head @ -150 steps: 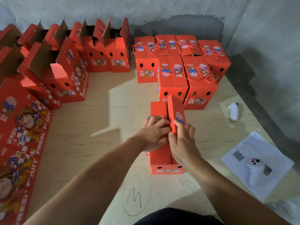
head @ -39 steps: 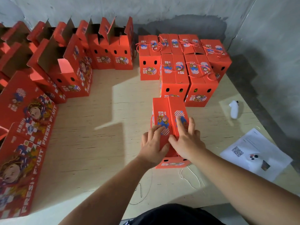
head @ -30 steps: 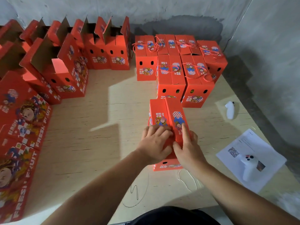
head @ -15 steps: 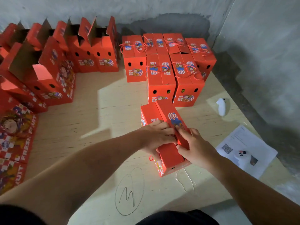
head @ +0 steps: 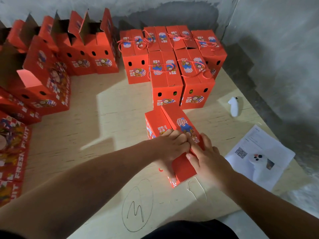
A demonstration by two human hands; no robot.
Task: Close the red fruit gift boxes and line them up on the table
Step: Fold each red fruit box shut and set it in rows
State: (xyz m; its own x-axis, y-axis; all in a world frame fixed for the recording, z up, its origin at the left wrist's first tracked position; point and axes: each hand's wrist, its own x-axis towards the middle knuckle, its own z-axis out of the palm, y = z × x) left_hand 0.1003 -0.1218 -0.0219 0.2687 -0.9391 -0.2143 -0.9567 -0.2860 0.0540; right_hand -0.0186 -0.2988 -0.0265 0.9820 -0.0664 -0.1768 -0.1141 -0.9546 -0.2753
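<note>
I see my left hand (head: 172, 145) and right hand (head: 205, 159), grip curled, pinching the box (head: 174, 121) flaps, box now skewed versus a second ago.

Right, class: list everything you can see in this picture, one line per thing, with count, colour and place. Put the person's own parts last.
Box being closed: one, red, centre of the table, under both hands.
Closed boxes: six, red with cord handles, grouped at the far right by the wall.
Open boxes: several, red, flaps up, along the far left; the exact count is unclear.
Flat boxes: red, printed FRESH FRUIT, at the left edge.
Table: one, pale wood, with a pencilled circle near the front.
Controllers: two, white, on the right; the nearer one lies on the paper.
Paper sheet: one, white, with a QR code, near right.
Left hand: on the box top.
Right hand: holding the right flap.
</note>
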